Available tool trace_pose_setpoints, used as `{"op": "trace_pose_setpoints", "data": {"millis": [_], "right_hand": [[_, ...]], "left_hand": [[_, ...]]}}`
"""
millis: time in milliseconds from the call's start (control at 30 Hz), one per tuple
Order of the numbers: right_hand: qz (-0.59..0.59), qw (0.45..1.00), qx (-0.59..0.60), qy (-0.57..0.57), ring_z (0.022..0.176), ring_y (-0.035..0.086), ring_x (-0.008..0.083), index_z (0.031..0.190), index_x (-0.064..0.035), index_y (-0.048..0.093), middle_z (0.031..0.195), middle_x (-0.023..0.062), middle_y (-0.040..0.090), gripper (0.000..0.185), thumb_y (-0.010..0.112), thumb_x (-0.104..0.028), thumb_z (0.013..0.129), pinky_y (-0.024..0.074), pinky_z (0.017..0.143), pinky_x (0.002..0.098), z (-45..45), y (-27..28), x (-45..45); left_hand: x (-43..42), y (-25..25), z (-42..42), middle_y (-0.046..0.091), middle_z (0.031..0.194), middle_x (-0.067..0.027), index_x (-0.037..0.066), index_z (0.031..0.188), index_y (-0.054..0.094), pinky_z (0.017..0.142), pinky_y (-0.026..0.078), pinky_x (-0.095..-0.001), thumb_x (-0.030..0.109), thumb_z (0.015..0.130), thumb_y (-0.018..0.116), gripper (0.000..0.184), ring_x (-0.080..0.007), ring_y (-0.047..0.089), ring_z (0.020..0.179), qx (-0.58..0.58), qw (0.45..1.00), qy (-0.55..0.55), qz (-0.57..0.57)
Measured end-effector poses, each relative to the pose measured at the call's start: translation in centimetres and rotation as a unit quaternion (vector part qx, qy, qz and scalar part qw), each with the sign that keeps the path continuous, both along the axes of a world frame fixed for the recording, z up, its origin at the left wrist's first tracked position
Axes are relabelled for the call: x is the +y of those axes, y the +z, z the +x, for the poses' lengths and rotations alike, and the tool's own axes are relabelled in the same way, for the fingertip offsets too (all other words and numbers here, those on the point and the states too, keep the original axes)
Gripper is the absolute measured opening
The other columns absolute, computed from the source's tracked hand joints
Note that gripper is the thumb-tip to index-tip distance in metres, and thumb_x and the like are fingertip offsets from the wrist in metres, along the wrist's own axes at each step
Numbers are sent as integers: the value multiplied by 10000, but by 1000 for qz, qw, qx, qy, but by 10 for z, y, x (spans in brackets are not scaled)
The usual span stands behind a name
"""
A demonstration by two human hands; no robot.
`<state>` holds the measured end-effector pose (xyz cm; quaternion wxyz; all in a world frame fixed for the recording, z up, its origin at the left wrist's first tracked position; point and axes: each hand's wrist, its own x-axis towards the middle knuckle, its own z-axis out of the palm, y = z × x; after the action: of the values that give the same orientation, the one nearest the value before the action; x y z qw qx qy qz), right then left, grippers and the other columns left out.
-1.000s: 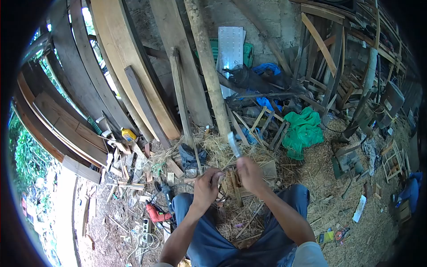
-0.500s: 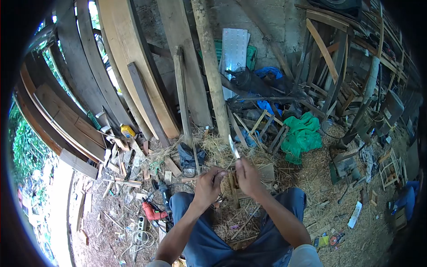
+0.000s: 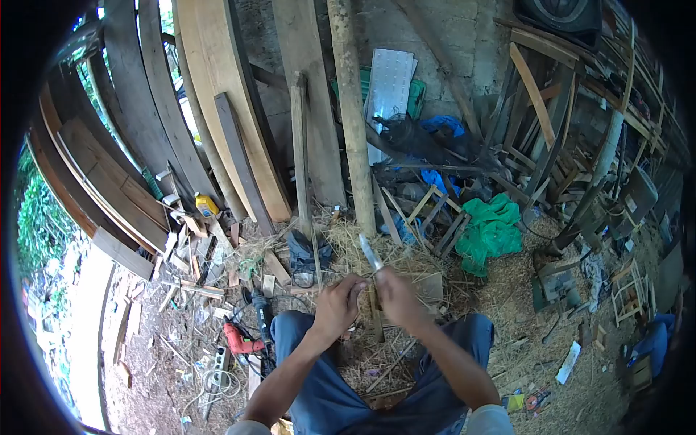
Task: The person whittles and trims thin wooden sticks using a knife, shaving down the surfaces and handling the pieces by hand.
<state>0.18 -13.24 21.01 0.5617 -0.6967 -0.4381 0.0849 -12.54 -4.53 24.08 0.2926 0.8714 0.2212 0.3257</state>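
Note:
A knife with a pale blade points up and slightly left from my right hand, whose fingers are wrapped around its handle. Close beside it, my left hand is closed, thumb and fingers pinched together. Whatever the left fingers hold is too small to make out. Just below and between the hands, a narrow brownish stick runs downward; I cannot tell whether either hand touches it. Both hands are above the gap between my knees.
Straw and wood shavings cover the ground. On the left lie a red power drill, a grinder and a power strip. Planks and a pole lean at the back. A green plastic sheet lies right of centre.
The knife and my right hand have shifted slightly left and down, closer to the left hand, and the blade tilts more leftward. The whole view has shifted a little.

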Motion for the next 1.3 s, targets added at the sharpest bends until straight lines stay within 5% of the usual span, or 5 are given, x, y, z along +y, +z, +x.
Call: {"op": "trace_pose_setpoints", "data": {"millis": [567, 733, 833, 933, 1300], "right_hand": [[-89, 989, -105, 62, 625, 562, 394, 993, -20, 518, 679, 216, 554, 213, 425, -209, 965, 414, 559, 448, -7, 0, 1], [-19, 999, 26, -7, 509, 488, 227, 871, -2, 489, 595, 129, 499, 362, 367, -322, 991, 396, 532, 358, 21, 10, 0], [-77, 985, -151, 4, 568, 546, 292, 1006, 12, 510, 656, 164, 535, 287, 368, -237, 991, 407, 543, 391, 2, -11, 4], [-48, 998, 31, 2, 690, 579, 402, 1068, 12, 512, 712, 218, 565, 323, 362, -263, 989, 424, 625, 468, 24, 4, 0], [-57, 997, 0, 53, 600, 541, 321, 868, -8, 492, 662, 170, 525, 263, 395, -227, 978, 401, 559, 408, 2, -10, 4]], "left_hand": [[10, -5, 1, 602, 667, -200, 28, 926, 594, 529, 456, -397, 74, 858, 590, 83, -365, 607, 599, -29, 998, 10, -49], [8, -10, 1, 613, 692, -177, 28, 911, 582, 533, 469, -404, 81, 861, 585, 73, -362, 608, 607, -42, 999, 12, 15], [10, -13, 5, 613, 731, -158, 35, 918, 566, 542, 476, -408, 67, 860, 573, 67, -350, 608, 633, -43, 996, 18, 79], [11, -14, 2, 592, 750, -141, 36, 927, 551, 563, 477, -403, 35, 842, 562, 86, -325, 600, 671, -33, 990, 10, 139], [11, -29, 8, 556, 751, -137, 13, 945, 535, 627, 476, -394, -19, 787, 553, 162, -297, 576, 719, -6, 981, -3, 193]]}}
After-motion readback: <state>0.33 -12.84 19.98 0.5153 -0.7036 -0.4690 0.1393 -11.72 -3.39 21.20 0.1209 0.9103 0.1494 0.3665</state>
